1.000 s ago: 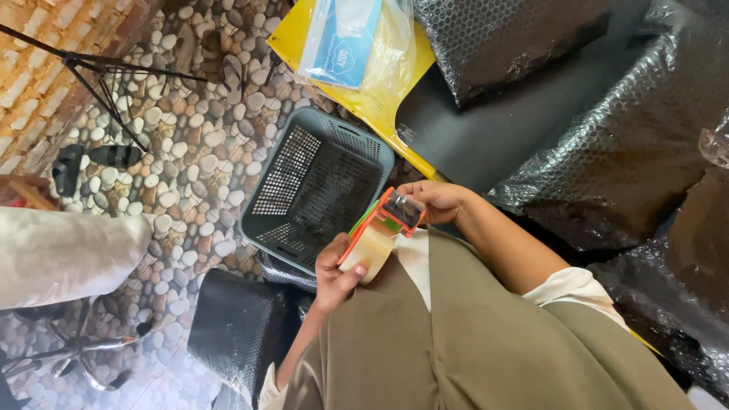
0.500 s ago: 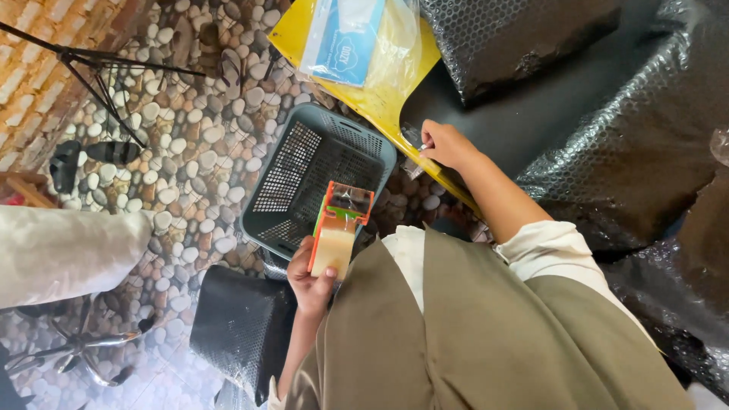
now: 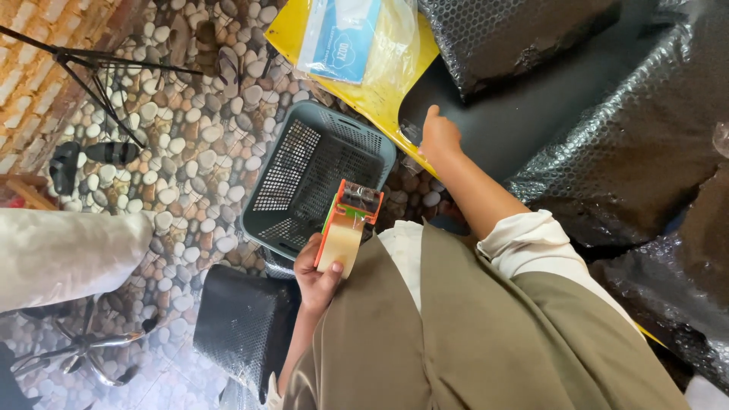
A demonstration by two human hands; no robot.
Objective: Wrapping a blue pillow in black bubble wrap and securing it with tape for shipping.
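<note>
**Tape dispenser in left hand, right hand at black sheet**

Head view: left hand [image 3: 317, 275] has its grip closed around an orange tape dispenser [image 3: 348, 228], held over the near edge of a grey plastic basket [image 3: 304, 178] on the pebble floor. Right hand [image 3: 438, 137] reaches out, fingers curled loosely, holding nothing, index fingertip touching the edge of a black sheet [image 3: 516, 121] lying on a yellow board [image 3: 380, 95]. Bubble-wrapped black bundles [image 3: 630, 152] lie near.

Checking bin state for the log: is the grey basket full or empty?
Empty. The grey basket stands upright on the pebble floor; its mesh bottom and walls show bare, with nothing inside.
</note>
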